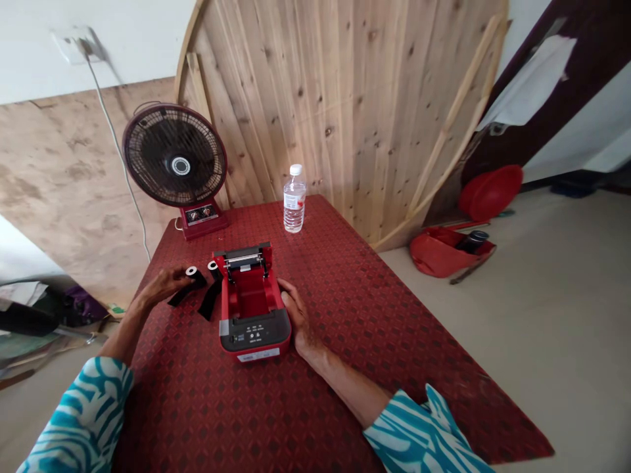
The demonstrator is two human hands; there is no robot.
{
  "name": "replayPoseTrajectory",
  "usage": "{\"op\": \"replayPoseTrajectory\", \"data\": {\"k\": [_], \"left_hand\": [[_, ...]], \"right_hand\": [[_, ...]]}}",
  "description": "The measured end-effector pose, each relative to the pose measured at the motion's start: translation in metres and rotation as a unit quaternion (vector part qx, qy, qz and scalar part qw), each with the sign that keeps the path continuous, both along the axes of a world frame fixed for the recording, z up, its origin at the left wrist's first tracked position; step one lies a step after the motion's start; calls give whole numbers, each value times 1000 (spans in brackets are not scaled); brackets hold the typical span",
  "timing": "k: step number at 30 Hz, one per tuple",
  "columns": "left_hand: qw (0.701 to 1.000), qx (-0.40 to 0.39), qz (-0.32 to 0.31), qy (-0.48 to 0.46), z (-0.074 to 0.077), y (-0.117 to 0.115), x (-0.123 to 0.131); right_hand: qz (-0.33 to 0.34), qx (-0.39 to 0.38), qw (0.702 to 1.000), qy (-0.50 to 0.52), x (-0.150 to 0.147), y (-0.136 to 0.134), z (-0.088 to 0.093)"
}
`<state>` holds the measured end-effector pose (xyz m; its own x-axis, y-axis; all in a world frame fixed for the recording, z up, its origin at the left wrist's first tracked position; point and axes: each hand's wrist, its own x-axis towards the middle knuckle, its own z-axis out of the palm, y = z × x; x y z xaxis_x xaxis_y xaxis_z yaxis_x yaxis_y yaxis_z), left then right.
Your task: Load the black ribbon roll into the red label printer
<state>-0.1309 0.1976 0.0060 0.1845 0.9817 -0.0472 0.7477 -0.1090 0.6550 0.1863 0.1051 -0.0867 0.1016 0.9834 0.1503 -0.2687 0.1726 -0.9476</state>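
Observation:
A red and black label printer (255, 335) sits on the table with its lid raised and its red inner bay exposed. My right hand (300, 322) grips the printer's right side, fingers along its wall. To the left of the printer are two black rolls with white cores, each with a loose strip trailing toward me. My left hand (167, 285) has its fingers closed at the left black roll (198, 279); the exact contact is partly hidden. The right black roll (215, 274) stands between that one and the printer, touched by neither hand.
A dark red fan (177, 161) and a water bottle (294, 203) stand at the back of the red patterned table (355, 387). Behind leans a large round wooden board (340, 98). On the floor at right lie a red dustpan-like container (434, 256) and a red basin (493, 192).

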Motion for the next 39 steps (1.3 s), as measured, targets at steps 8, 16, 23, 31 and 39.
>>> {"op": "replayPoseTrajectory", "data": {"k": [8,16,23,31,39], "left_hand": [[987,5,25,-157,63,-65,21],[973,65,-205,86,80,-91,125],[911,61,-160,375,65,-77,167],[890,35,-177,419,73,-71,176],[874,40,-193,443,59,-69,186]], "right_hand": [[2,-7,1000,17,-2,1,1],[4,-11,1000,14,-3,1,4],[-3,21,1000,-2,-2,2,5],[-2,22,1000,1,-2,2,4],[-7,19,1000,-4,-1,2,4]]}}
